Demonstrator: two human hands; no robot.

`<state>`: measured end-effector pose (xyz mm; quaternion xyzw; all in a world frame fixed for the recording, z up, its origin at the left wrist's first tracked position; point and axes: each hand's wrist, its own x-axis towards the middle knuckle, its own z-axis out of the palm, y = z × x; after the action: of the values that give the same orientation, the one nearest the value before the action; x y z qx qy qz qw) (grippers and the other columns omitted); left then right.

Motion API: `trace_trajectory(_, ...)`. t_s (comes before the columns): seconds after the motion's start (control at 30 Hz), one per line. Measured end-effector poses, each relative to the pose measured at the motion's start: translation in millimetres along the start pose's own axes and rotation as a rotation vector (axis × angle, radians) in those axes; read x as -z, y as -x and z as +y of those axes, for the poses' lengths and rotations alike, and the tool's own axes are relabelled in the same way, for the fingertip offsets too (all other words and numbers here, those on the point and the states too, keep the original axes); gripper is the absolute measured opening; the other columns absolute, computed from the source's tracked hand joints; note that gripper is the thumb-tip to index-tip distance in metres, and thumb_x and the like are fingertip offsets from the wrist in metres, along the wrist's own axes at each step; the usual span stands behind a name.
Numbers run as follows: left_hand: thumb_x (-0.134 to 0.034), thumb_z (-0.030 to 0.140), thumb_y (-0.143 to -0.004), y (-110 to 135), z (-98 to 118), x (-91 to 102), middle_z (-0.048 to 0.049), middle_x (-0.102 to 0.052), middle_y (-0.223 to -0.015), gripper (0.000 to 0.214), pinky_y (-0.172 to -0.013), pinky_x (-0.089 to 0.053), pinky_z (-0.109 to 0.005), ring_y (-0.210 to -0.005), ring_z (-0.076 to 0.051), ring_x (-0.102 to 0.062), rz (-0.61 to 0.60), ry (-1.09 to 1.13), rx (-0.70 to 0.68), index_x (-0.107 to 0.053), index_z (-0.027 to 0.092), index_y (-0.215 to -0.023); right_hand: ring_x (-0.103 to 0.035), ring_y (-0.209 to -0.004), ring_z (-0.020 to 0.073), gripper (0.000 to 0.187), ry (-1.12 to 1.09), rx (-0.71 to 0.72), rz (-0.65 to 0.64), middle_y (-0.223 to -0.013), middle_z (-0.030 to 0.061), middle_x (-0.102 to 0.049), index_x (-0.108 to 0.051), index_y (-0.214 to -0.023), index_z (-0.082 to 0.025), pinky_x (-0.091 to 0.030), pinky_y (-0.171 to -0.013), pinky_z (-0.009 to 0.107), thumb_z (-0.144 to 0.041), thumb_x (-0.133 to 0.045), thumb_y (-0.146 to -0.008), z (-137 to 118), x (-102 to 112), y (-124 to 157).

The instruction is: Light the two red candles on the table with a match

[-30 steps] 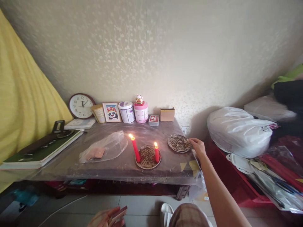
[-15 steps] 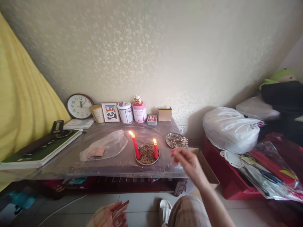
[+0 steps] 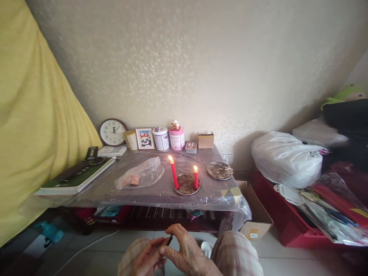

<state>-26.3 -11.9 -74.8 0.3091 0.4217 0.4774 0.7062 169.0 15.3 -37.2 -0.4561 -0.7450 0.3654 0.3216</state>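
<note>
Over my lap, my left hand (image 3: 149, 257) grips a small flat box (image 3: 167, 241) with a dark edge, which looks like a matchbox. Curled against that box from the right is my right hand (image 3: 188, 251), its thumb and fingers closing around it; what its fingertips hold is partly hidden. Beyond the hands, a tall red candle (image 3: 174, 175) and a shorter red candle (image 3: 196, 179) burn upright on a speckled round plate (image 3: 186, 185). Another round plate (image 3: 214, 172), further right, carries several matchsticks (image 3: 228, 170).
A clear plastic bag (image 3: 152, 168) with small pinkish pieces lies left of the candles. Along the wall stand a clock (image 3: 113, 132), a picture frame (image 3: 145, 138), tins (image 3: 161, 138) and a small cardboard box (image 3: 205, 140). A red bin (image 3: 287, 230) is at right.
My right hand has come back from beside the candles to my lap and met the left hand at the small box. The small red thing in its fingers no longer shows. My view turned slightly left.
</note>
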Motion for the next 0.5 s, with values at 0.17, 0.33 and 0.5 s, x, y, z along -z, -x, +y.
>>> trace_trajectory(0.17, -0.090, 0.041, -0.076, 4.0, 3.8, -11.1, -0.0141, -0.080, -0.134, 0.037, -0.112, -0.053, -0.053, -0.142, -0.045, -0.058, -0.004, -0.056, -0.042, -0.085, 0.025, -0.109, -0.071, -0.107, 0.0283, 0.027, 0.039, -0.013, 0.010, -0.114, 0.0077, -0.071, -0.070, -0.106, -0.022, -0.056, -0.095, 0.038, -0.028, -0.084, -0.083, 9.0, -8.8, 2.8)
trace_trajectory(0.33, -0.089, 0.031, -0.077, 11.4, 11.9, -22.2, -0.0105, -0.082, -0.129, 0.028, -0.117, -0.049, -0.053, -0.139, -0.042, -0.062, -0.023, -0.046, -0.061, -0.085, 0.027, -0.105, -0.072, -0.105, 0.0275, 0.018, 0.072, -0.035, 0.003, -0.109, 0.0082, -0.072, -0.070, -0.099, -0.019, -0.056, -0.096, 0.038, -0.023, -0.081, -0.086, 5.4, -5.1, 3.1)
trace_trajectory(0.5, -0.088, 0.032, -0.077, 16.3, 15.8, -28.9, -0.0117, -0.084, -0.125, 0.029, -0.118, -0.047, -0.059, -0.136, -0.044, -0.064, 0.001, -0.051, -0.080, -0.085, 0.024, -0.105, -0.072, -0.104, 0.0277, 0.017, 0.099, -0.063, -0.010, -0.107, 0.0095, -0.073, -0.072, -0.099, -0.017, -0.056, -0.094, 0.037, -0.021, -0.082, -0.085, -3.4, 0.4, 3.1)
